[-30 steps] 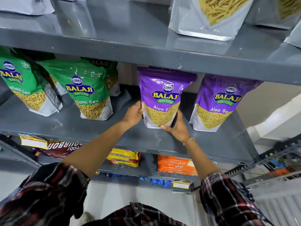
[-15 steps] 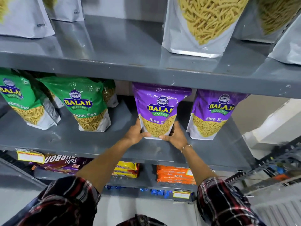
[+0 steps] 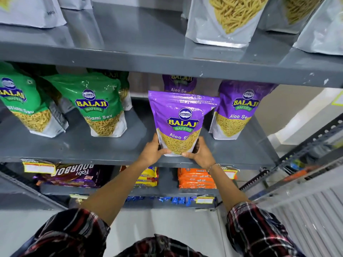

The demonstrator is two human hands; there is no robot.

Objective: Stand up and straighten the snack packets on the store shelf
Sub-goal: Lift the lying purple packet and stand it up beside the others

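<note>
A purple Aloo Sev packet (image 3: 181, 119) stands upright at the front edge of the grey middle shelf (image 3: 78, 145). My left hand (image 3: 151, 152) grips its lower left corner and my right hand (image 3: 201, 154) grips its lower right corner. Behind it stands a second purple packet (image 3: 179, 83), mostly hidden. Another purple packet (image 3: 239, 110) stands upright to the right. To the left stand two green sev packets (image 3: 100, 106) (image 3: 24, 108), leaning slightly, with more green packets half hidden behind them.
The upper shelf (image 3: 148, 58) carries white sev pouches (image 3: 222, 21). Below lie biscuit packs: brown Bourbon (image 3: 74, 175), yellow (image 3: 148, 176), orange (image 3: 194, 178). A perforated metal rack (image 3: 306, 154) stands at the right.
The purple packet in both hands has come forward to the shelf's front edge, uncovering a second purple packet behind it. My view has tilted up slightly.
</note>
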